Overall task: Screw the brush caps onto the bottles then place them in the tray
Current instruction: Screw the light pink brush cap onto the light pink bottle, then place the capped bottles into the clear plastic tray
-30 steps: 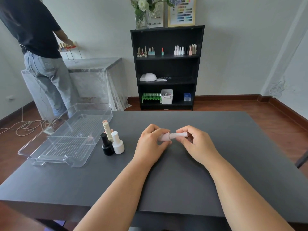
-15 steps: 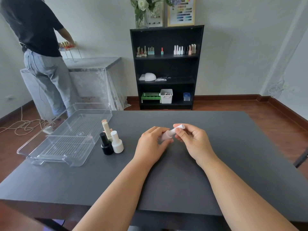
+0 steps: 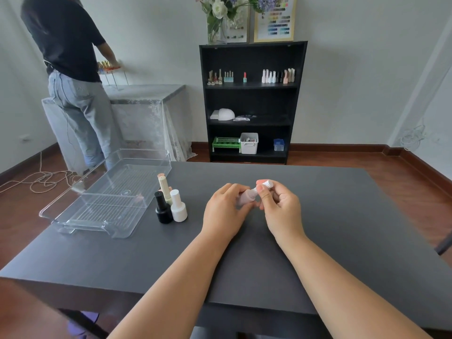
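A small pale pink bottle lies tilted between my hands over the middle of the dark table. My left hand grips its body. My right hand pinches its white brush cap, which points up and to the right. A clear plastic tray with nothing in it stands at the table's left. Beside its right edge stand a black bottle, a white bottle and a tall cream bottle, all capped.
A person in a black top and jeans stands with their back to me at a cloth-covered side table far left. A black shelf with small bottles and bins stands against the back wall. Cables lie on the floor.
The pink bottle has tilted from lying level to cap-end up. My right hand rose and turned on the cap. The person at the back shifted slightly.
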The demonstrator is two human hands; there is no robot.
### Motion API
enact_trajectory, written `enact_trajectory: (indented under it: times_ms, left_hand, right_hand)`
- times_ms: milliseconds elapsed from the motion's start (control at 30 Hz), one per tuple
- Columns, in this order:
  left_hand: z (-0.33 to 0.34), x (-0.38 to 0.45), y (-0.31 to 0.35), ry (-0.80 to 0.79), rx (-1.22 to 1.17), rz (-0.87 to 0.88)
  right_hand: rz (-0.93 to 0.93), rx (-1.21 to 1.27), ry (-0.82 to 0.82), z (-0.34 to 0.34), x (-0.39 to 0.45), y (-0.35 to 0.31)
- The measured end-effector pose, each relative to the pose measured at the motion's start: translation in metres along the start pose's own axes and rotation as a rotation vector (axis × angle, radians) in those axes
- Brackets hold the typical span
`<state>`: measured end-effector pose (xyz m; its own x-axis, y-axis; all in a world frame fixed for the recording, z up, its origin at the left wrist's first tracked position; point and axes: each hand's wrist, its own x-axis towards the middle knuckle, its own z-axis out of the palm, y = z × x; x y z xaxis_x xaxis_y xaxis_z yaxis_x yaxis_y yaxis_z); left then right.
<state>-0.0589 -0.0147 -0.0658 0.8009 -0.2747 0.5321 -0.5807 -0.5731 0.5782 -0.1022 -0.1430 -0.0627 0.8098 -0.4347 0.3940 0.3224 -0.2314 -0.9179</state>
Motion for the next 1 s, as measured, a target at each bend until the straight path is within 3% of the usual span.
enact_trajectory:
  times_ms: [167, 300, 400, 533, 700, 1000]
  left_hand:
    - [-0.02, -0.018, 0.001, 0.058, 0.05, -0.053]
    - [-0.074, -0.025, -0.011, 0.242, 0.052, -0.028]
    - [-0.126, -0.01, -0.031, 0.347, 0.025, -0.128]
    - [-0.163, 0.017, -0.053, 0.272, 0.096, -0.301]
    - [-0.159, 0.036, -0.061, -0.017, 0.248, -0.467]
    - [-0.16, 0.043, -0.062, -0.01, 0.27, -0.444]
  right_hand:
    - [-0.007, 0.054, -0.028, 0.012, -0.007, -0.005]
    - [0.001, 0.113, -0.036, 0.024, -0.01, -0.006]
    - [0.005, 0.106, -0.06, 0.034, -0.01, -0.008]
    - [-0.021, 0.065, -0.078, 0.045, -0.011, -0.01]
    - [-0.043, 0.015, -0.096, 0.047, -0.015, -0.013]
    - [-0.032, -0.029, -0.082, 0.04, -0.005, -0.011]
